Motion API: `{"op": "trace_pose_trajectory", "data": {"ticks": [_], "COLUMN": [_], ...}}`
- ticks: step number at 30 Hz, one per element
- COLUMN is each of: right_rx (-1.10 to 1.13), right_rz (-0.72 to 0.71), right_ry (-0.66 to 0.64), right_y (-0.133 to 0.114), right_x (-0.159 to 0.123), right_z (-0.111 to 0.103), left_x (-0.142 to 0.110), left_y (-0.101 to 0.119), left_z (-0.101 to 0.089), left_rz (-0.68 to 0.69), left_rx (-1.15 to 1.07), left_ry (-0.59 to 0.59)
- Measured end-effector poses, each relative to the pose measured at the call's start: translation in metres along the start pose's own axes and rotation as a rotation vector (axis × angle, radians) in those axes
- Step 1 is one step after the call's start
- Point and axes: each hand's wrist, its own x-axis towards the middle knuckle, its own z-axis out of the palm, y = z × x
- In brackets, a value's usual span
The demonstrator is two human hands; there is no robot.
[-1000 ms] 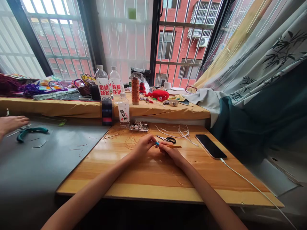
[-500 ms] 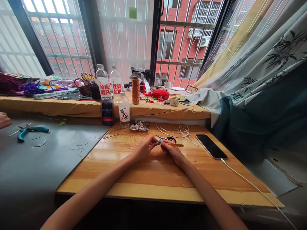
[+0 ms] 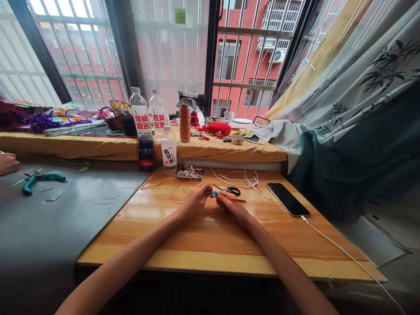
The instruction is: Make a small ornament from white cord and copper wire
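Observation:
My left hand (image 3: 197,200) and my right hand (image 3: 233,209) meet above the wooden table, fingertips almost touching. Between them is a small whitish piece (image 3: 213,195), pinched by my left fingers and too small to name. A slim orange-yellow tool (image 3: 239,200) lies in my closed right hand, its end pointing right; its tip is hidden. Blue nails show on the fingertips. Just behind my hands are scissors with black handles (image 3: 233,190). Loops of thin copper-coloured wire (image 3: 177,194) lie beyond my left hand.
A clear tray of small whitish pieces (image 3: 190,172) stands behind, beside a water bottle (image 3: 169,151). White cords (image 3: 252,180) and a charging phone (image 3: 287,199) are at right. Teal pliers (image 3: 42,178) and another person's hand (image 3: 8,164) are at left. A copper-coloured spool (image 3: 184,124) stands on the sill.
My hands have shifted slightly left, and the fingertips have turned so the whitish piece shows between them. The other person's hand has moved a little further into view.

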Motion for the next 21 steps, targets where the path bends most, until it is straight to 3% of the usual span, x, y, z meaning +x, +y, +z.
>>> {"op": "trace_pose_trajectory", "data": {"ticks": [6, 11, 21], "right_rx": [0.085, 0.139, 0.081], "right_rz": [0.016, 0.044, 0.04], "right_ry": [0.066, 0.087, 0.092], "right_y": [0.0005, -0.0021, -0.0011], "right_x": [0.0012, 0.0004, 0.0008], "right_z": [-0.0005, -0.0003, -0.0009], "left_x": [0.0026, 0.0027, 0.0044], "left_y": [0.0008, 0.0011, 0.0032], "left_z": [-0.0018, -0.0009, -0.0043], "left_rz": [-0.056, -0.183, -0.274], "left_rx": [-0.027, -0.146, -0.334], "left_ry": [0.045, 0.033, 0.007]}}
